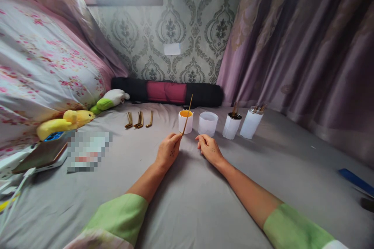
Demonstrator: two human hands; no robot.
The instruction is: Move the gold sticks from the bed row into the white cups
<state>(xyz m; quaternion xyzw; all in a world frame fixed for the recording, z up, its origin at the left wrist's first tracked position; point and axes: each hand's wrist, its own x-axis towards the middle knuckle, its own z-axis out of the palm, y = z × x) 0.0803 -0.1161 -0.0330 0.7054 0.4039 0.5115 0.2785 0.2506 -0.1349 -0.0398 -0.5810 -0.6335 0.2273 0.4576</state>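
My left hand (169,149) is closed on the lower end of a thin brown stick (188,112), which points up and leans slightly right. Behind the stick stands a white cup (185,125) with orange-yellow inside. My right hand (210,148) is curled just in front of a translucent white tub (208,124); anything inside its fingers is hidden. To the right are two white-wrapped cans, a nearer can (231,128) and a taller can (250,124), with brown stick ends poking out. Several bent golden-brown sticks (139,120) lie in small groups at left.
Grey sheet (181,202) covers the surface. At left are yellow (77,118) and green-white (112,99) plush toys, a phone (43,153), a cable and a blurred packet (87,149). A black and maroon roll (166,92) lies along the wall. A blue flat object (355,181) lies far right.
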